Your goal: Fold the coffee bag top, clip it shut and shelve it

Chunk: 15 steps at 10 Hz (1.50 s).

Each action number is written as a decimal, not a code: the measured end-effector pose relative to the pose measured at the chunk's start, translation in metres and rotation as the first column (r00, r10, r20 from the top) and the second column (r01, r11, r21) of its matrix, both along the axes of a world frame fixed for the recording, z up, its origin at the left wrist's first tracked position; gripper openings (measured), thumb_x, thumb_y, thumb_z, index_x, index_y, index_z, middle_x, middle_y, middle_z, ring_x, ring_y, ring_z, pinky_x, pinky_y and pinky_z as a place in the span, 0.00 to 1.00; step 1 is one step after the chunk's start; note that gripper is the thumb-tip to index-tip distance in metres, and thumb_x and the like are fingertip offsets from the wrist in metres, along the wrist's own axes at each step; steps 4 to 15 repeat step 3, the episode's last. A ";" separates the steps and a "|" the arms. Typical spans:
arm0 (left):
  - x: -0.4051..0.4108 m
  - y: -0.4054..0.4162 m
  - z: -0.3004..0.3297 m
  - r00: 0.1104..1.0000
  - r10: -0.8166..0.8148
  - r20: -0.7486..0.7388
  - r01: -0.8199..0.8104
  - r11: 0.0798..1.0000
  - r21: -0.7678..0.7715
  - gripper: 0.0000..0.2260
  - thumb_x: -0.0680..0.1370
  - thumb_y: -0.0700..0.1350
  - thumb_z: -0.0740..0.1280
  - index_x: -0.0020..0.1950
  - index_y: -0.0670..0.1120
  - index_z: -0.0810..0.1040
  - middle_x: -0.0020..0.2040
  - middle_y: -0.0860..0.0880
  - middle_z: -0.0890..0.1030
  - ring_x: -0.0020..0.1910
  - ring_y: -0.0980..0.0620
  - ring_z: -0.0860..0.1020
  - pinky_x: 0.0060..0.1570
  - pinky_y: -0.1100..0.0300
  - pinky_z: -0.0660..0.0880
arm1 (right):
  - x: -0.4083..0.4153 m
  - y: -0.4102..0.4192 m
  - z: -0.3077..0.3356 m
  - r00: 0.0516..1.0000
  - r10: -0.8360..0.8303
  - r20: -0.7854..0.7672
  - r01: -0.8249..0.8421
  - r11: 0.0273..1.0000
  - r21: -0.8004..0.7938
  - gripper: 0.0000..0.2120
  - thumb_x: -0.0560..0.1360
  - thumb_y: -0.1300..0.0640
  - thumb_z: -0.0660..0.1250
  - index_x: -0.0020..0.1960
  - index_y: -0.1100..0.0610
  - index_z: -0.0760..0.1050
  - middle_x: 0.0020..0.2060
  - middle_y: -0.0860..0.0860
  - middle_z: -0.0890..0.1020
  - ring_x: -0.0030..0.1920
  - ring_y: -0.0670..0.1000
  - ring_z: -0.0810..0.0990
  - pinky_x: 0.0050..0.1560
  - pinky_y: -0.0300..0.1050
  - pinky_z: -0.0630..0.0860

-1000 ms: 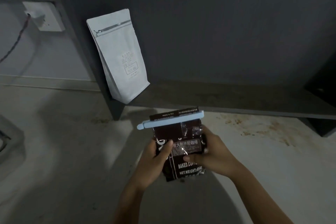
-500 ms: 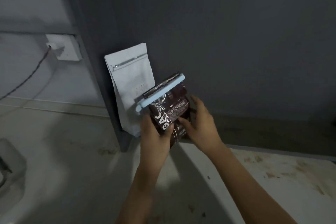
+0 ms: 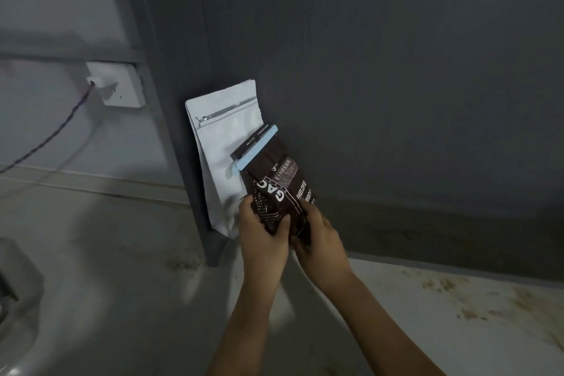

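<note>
Gripping the coffee bag [image 3: 279, 192] at its lower end, the left hand [image 3: 262, 238] and right hand [image 3: 320, 241] close their fingers [image 3: 282, 223] on opposite sides. Its long axis tilts up and left, away from both hands. The blue clip [image 3: 253, 151] clamps the folded top. Behind, touching or just beside, a white bag [image 3: 219, 143] stands on the shelf [image 3: 427, 229].

We read white letters "GAC" and "BAKED COFFEE" on the dark coffee bag [image 3: 279, 189]; its smaller print and the white bag's [image 3: 222, 162] markings are too small for us
</note>
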<state>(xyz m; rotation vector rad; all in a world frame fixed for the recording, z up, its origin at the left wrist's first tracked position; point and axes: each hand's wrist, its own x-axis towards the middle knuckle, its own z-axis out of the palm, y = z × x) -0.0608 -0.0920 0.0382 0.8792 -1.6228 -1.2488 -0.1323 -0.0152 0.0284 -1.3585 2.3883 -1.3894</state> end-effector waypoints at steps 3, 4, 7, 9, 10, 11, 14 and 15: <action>0.017 -0.005 0.013 0.932 -0.185 0.311 0.148 0.979 0.139 0.15 0.72 0.41 0.72 0.57 0.39 0.76 0.52 0.37 0.83 0.52 0.40 0.81 0.55 0.47 0.78 | -0.004 0.023 0.030 0.995 0.097 0.009 -0.098 0.990 0.097 0.31 0.69 0.64 0.69 0.68 0.56 0.62 0.70 0.60 0.65 0.73 0.57 0.59 0.63 0.33 0.56; 0.017 -0.005 0.013 0.932 -0.185 0.311 0.148 0.979 0.139 0.15 0.72 0.41 0.72 0.57 0.39 0.76 0.52 0.37 0.83 0.52 0.40 0.81 0.55 0.47 0.78 | -0.004 0.023 0.030 0.995 0.097 0.009 -0.098 0.990 0.097 0.31 0.69 0.64 0.69 0.68 0.56 0.62 0.70 0.60 0.65 0.73 0.57 0.59 0.63 0.33 0.56; 0.017 -0.005 0.013 0.932 -0.185 0.311 0.148 0.979 0.139 0.15 0.72 0.41 0.72 0.57 0.39 0.76 0.52 0.37 0.83 0.52 0.40 0.81 0.55 0.47 0.78 | -0.004 0.023 0.030 0.995 0.097 0.009 -0.098 0.990 0.097 0.31 0.69 0.64 0.69 0.68 0.56 0.62 0.70 0.60 0.65 0.73 0.57 0.59 0.63 0.33 0.56; 0.017 -0.005 0.013 0.932 -0.185 0.311 0.148 0.979 0.139 0.15 0.72 0.41 0.72 0.57 0.39 0.76 0.52 0.37 0.83 0.52 0.40 0.81 0.55 0.47 0.78 | -0.004 0.023 0.030 0.995 0.097 0.009 -0.098 0.990 0.097 0.31 0.69 0.64 0.69 0.68 0.56 0.62 0.70 0.60 0.65 0.73 0.57 0.59 0.63 0.33 0.56; 0.017 -0.005 0.013 0.932 -0.185 0.311 0.148 0.979 0.139 0.15 0.72 0.41 0.72 0.57 0.39 0.76 0.52 0.37 0.83 0.52 0.40 0.81 0.55 0.47 0.78 | -0.004 0.023 0.030 0.995 0.097 0.009 -0.098 0.990 0.097 0.31 0.69 0.64 0.69 0.68 0.56 0.62 0.70 0.60 0.65 0.73 0.57 0.59 0.63 0.33 0.56; 0.017 -0.005 0.013 0.932 -0.185 0.311 0.148 0.979 0.139 0.15 0.72 0.41 0.72 0.57 0.39 0.76 0.52 0.37 0.83 0.52 0.40 0.81 0.55 0.47 0.78 | -0.004 0.023 0.030 0.995 0.097 0.009 -0.098 0.990 0.097 0.31 0.69 0.64 0.69 0.68 0.56 0.62 0.70 0.60 0.65 0.73 0.57 0.59 0.63 0.33 0.56; 0.017 -0.005 0.013 0.932 -0.185 0.311 0.148 0.979 0.139 0.15 0.72 0.41 0.72 0.57 0.39 0.76 0.52 0.37 0.83 0.52 0.40 0.81 0.55 0.47 0.78 | -0.004 0.023 0.030 0.995 0.097 0.009 -0.098 0.990 0.097 0.31 0.69 0.64 0.69 0.68 0.56 0.62 0.70 0.60 0.65 0.73 0.57 0.59 0.63 0.33 0.56; 0.017 -0.005 0.013 0.932 -0.185 0.311 0.148 0.979 0.139 0.15 0.72 0.41 0.72 0.57 0.39 0.76 0.52 0.37 0.83 0.52 0.40 0.81 0.55 0.47 0.78 | -0.004 0.023 0.030 0.995 0.097 0.009 -0.098 0.990 0.097 0.31 0.69 0.64 0.69 0.68 0.56 0.62 0.70 0.60 0.65 0.73 0.57 0.59 0.63 0.33 0.56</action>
